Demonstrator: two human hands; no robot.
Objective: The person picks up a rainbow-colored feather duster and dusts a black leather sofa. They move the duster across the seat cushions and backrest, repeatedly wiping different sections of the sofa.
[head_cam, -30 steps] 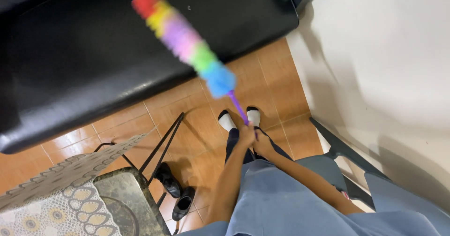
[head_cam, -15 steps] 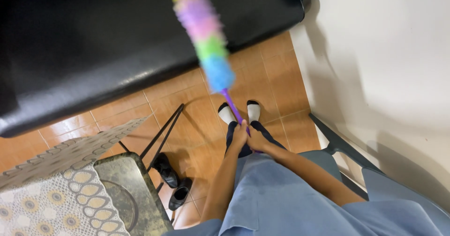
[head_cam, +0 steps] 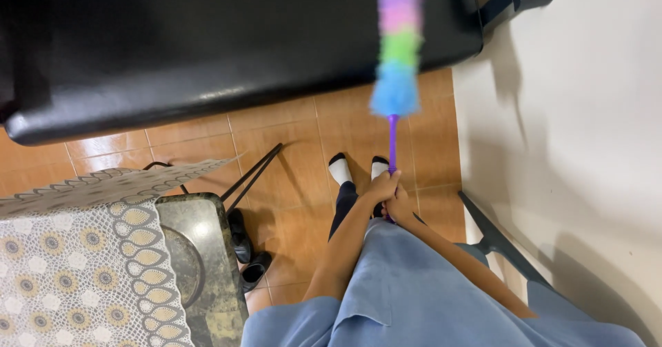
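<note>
A duster (head_cam: 397, 50) with a fluffy head in purple, green and blue bands stands nearly upright on a thin purple handle; its top runs off the frame. My left hand (head_cam: 381, 188) and my right hand (head_cam: 398, 206) are both closed around the bottom of that handle, close together above my feet in white-toed socks (head_cam: 340, 168). The fluffy head hangs in front of a black padded sofa (head_cam: 207, 50).
A small dark table (head_cam: 200, 250) with a lace cloth (head_cam: 76, 271) stands at the lower left, black shoes (head_cam: 248, 257) beside its thin metal legs. Orange floor tiles (head_cam: 296, 147) lie between sofa and table. A white wall (head_cam: 586, 113) and dark chair frame (head_cam: 503, 233) are on the right.
The duster head has swung from pointing up-left over the sofa to nearly straight up, moving right. Both hands stay on the handle. The view has shifted left, showing more of the table.
</note>
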